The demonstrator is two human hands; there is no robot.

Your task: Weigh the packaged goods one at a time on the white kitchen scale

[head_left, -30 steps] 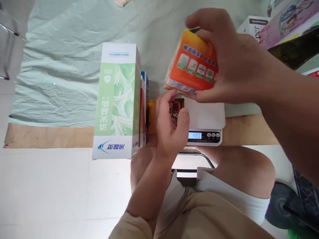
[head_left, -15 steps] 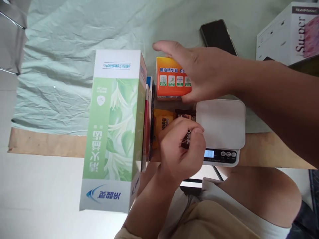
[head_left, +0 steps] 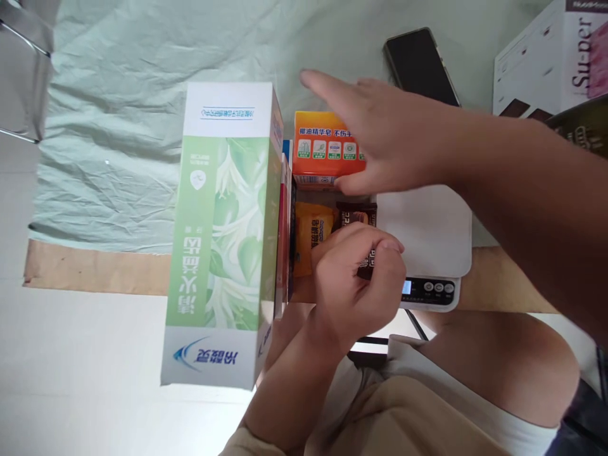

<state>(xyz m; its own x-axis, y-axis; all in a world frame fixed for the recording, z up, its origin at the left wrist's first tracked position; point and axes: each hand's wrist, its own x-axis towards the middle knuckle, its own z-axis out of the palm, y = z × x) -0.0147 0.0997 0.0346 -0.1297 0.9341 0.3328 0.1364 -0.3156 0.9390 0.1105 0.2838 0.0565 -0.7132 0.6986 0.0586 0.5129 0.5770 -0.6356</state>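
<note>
1. Fingers of the right hand (head_left: 394, 142) lie spread and nearly flat over the top of the orange box (head_left: 323, 150), the thumb under its near edge; whether the hand grips the box or only rests on it cannot be told.
2. That orange box sits on the pale green cloth (head_left: 123, 126), just right of the row of upright boxes and just beyond the two small packets.
3. Curled half shut, the left hand (head_left: 358, 278) pinches the near end of the dark brown packet (head_left: 357, 218) between thumb and fingers; its knuckles hide most of the packet.
4. A yellow-orange packet (head_left: 310, 237) lies touching the brown one on its left, between it and the upright boxes.
5. A tall green-and-white box (head_left: 223, 234) stands on end at the left of the group. Pressed against its right face are thinner upright boxes, one red (head_left: 282, 253) and one with a blue edge (head_left: 286, 149); how many there are cannot be told.
6. A white kitchen scale (head_left: 430, 234) lies just right of the packets, its platform bare. Its small display is lit blue, and the digits are too small to read.
7. A black phone (head_left: 420, 63) lies face up on the cloth beyond the right forearm, well apart from the scale.
8. A white carton printed "Su-per" (head_left: 536, 69) stands at the far right edge, partly cut off.
9. A strip of brown cardboard (head_left: 95, 272) shows under the near edge of the cloth.
10. Below, the person's bare knees and beige shorts fill the lower right of the view.
</note>
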